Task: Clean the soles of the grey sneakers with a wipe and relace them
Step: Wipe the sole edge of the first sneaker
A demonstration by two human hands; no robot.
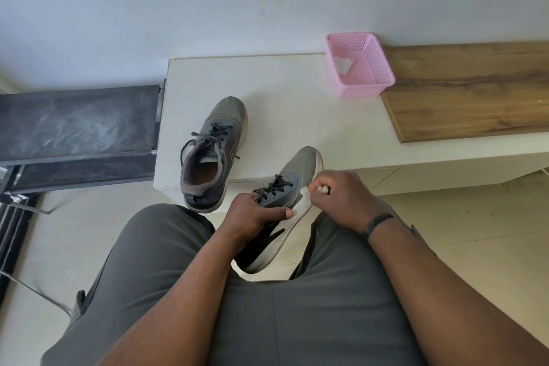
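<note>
A: Where are you in the job?

B: You're on the wiping step. Your left hand (255, 214) grips the held sneaker (285, 211) across its laces and side, thumb along the white sole edge, just off the near edge of the bench (297, 116), over your lap. Your right hand (341, 199) is curled round a bunched wipe (307, 194) and presses it to that sole edge near the midfoot.

A: And the other sneaker?

B: The second sneaker (212, 154) stands upright on the bench, heel at its near edge, laces loose. At the far edge of the bench sits the pink basket (377, 68), with a crumpled white scrap inside.

A: What does the next move call for?

B: I'd judge you should work the wipe along the edge toward the heel, then turn the shoe to reach the underside, which is hidden from here. Relacing looks not yet begun.
</note>
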